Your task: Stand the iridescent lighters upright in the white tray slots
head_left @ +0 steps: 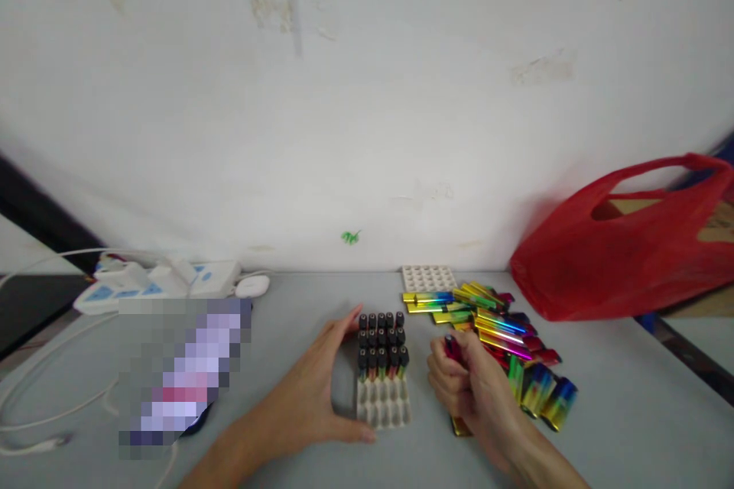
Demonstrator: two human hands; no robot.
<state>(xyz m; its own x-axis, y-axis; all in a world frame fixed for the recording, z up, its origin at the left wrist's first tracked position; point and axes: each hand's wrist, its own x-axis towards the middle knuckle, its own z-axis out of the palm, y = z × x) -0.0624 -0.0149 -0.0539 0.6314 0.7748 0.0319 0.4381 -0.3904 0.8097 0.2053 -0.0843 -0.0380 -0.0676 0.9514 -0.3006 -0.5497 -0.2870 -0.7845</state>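
A pale moulded tray (383, 405) lies in front of me. Its far rows hold several upright pieces with black tops (381, 338) and coloured lower parts; the near rows are bare slots. My left hand (306, 390) is spread along the tray's left side, thumb by its near edge and fingers by its far left corner; whether it presses on the tray I cannot tell. To the right of the tray, my right hand (467, 382) is closed around a slim piece with a dark red end (453, 348). The fingers hide most of that piece.
Shiny rainbow-metallic pieces (498, 328) lie heaped on the right. Behind them is a second pale tray (429, 277). A red bag (619, 244) stands at far right. On the left are a power strip (215, 279), white cables (34, 424) and a blurred-out device (195, 367).
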